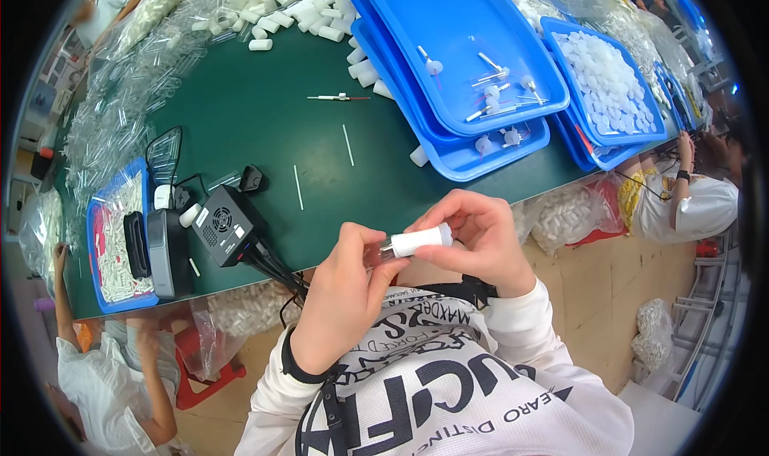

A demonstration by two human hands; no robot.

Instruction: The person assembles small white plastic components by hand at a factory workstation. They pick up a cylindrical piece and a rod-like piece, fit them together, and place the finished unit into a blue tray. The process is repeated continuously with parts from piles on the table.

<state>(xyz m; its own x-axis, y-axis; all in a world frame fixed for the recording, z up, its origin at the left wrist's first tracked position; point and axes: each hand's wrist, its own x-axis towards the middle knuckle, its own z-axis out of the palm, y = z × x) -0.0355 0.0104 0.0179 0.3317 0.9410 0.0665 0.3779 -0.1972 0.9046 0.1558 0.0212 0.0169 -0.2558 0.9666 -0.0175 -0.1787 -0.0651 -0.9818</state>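
My left hand (346, 284) and my right hand (479, 236) meet just above my chest, at the near edge of the green table (256, 112). Between them is a small clear tube with a white cylindrical cap (418, 240). The left fingers pinch the clear end. My right thumb and fingers hold the white cap end. The tube lies roughly level, its clear part mostly hidden by my left fingers.
Stacked blue trays (465, 48) with a few white-tipped parts sit ahead; another blue tray (613, 80) holds white caps. Black devices with cables (220, 232) stand at left, beside a small blue tray (120, 232). Loose white caps (280, 12) and clear tubes cover the far table. Other people sit on both sides.
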